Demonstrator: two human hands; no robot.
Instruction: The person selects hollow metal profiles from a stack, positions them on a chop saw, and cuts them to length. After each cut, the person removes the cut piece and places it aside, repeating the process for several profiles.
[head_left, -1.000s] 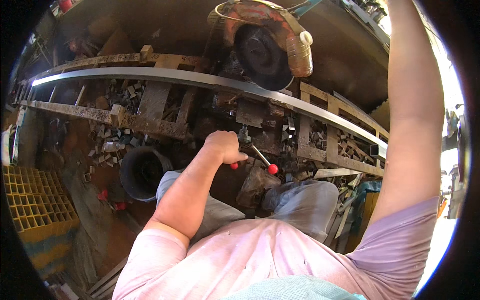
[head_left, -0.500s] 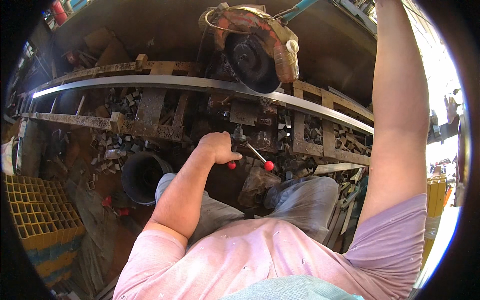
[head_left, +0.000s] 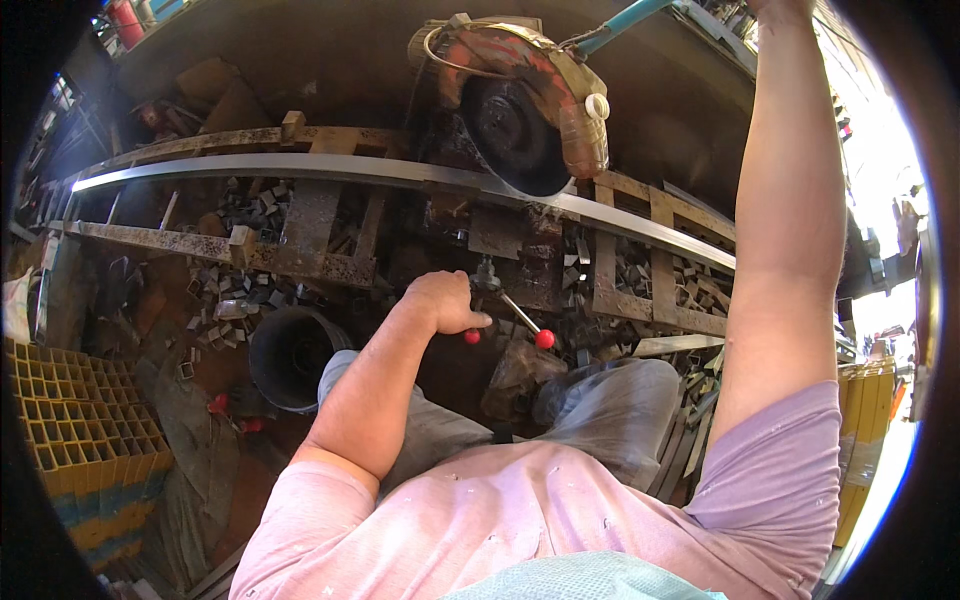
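Note:
My left hand (head_left: pixel 443 300) is closed around the hub end of a clamp's spoked crank handle (head_left: pixel 520 318). Two red knobs show on its spokes, one just under my thumb. My right arm stretches up to the top right, where my right hand (head_left: pixel 785 8) is cut off by the picture's edge. Its fingers are hidden. A cut-off saw (head_left: pixel 510 125) with a dark round blade and worn orange guard stands ahead. Its blue lever (head_left: pixel 625 22) runs toward the upper right and out of view. A long silvery metal bar (head_left: pixel 350 168) lies across the bench, under the blade's lower edge.
Rusty metal frames (head_left: pixel 190 243) support the bar, with many cut-off pieces (head_left: pixel 265 203) below. A black bucket (head_left: pixel 295 355) stands left of my legs. Stacked yellow square tubes (head_left: pixel 85 405) are at far left. A plastic bottle (head_left: pixel 585 145) hangs on the saw.
The saw and its blue lever have come slightly lower, and my right hand shows a little more at the top edge. My left hand keeps its hold; the whole view has shifted slightly.

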